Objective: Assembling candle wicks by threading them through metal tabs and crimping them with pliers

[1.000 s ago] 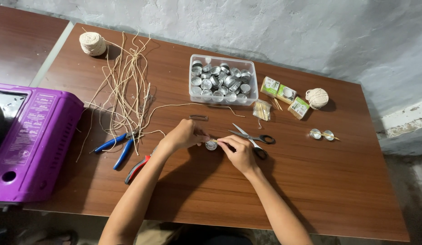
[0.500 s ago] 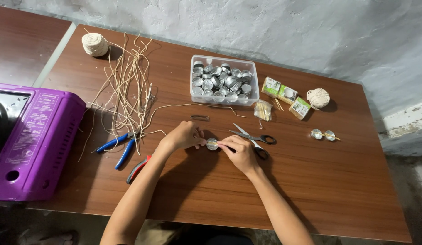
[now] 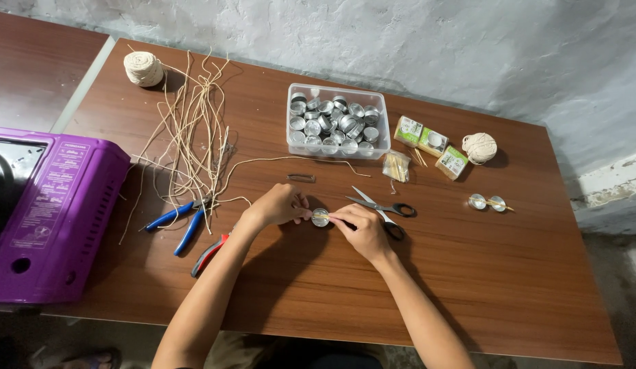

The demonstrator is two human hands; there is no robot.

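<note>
A small round metal cup [image 3: 320,217] sits on the brown table [image 3: 509,273] between my two hands. My left hand [image 3: 280,205] pinches its left side with thumb and fingertips. My right hand [image 3: 362,229] pinches a thin wick or stick laid across the cup's top. Black-handled scissors [image 3: 383,207] lie just behind my right hand, partly under it. A cut length of tan cord [image 3: 290,160] runs across the table behind my hands.
A clear tub of metal cups [image 3: 338,122] stands behind. Loose cords [image 3: 191,130], a twine ball [image 3: 143,68], blue pliers [image 3: 174,222] and a red-handled tool [image 3: 208,254] lie left. A purple stove [image 3: 48,219] is far left. Small boxes [image 3: 431,143], another twine ball [image 3: 479,147] and two cups [image 3: 487,202] sit right.
Both hands stay on the cup; fingers shift only slightly. The view has moved a little.
</note>
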